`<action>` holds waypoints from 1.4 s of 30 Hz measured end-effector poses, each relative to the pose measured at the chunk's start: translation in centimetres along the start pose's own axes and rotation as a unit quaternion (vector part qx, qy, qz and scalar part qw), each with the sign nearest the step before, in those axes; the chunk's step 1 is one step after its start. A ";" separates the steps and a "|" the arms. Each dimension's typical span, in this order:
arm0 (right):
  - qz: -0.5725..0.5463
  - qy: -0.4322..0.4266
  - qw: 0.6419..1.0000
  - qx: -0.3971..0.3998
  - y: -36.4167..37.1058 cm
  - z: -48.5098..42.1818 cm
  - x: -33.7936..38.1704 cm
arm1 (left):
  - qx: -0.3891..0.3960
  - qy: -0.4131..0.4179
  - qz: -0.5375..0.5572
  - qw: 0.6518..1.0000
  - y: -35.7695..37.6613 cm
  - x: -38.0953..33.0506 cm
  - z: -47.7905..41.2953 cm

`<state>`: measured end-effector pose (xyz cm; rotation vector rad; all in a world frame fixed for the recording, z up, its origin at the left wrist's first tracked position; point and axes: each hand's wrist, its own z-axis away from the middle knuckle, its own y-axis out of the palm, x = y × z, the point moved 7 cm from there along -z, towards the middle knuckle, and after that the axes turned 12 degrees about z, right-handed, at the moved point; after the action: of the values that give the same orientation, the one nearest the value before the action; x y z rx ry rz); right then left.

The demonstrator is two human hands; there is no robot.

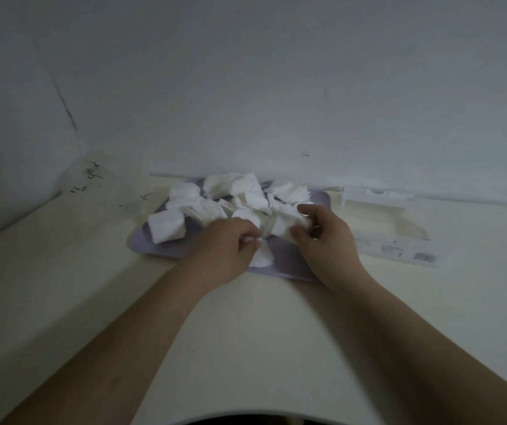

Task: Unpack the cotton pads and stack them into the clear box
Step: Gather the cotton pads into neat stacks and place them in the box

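A heap of white cotton pads lies scattered on a lilac tray near the wall. My left hand pinches a few cotton pads at the tray's front, some hanging below its fingers. My right hand grips a small bunch of cotton pads between thumb and fingers, just right of the left hand. A neater block of pads sits at the tray's left side. A clear box with a white lid edge stands to the right, against the wall.
The cream table reaches to the white wall behind. A flat clear wrapper with a barcode lies right of the tray. A crumpled clear bag with dark print sits in the back left corner.
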<state>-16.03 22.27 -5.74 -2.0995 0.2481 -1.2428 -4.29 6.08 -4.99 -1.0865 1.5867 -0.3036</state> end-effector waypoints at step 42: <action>-0.194 0.003 0.977 0.082 1.0 0.4 0.5 | 0.031 -0.181 0.464 0.866 2.1 2.9 -1.7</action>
<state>-15.28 21.41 -6.16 -2.0579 -0.2696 -1.4374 -6.58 4.37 -7.76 -0.2080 1.5525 0.4754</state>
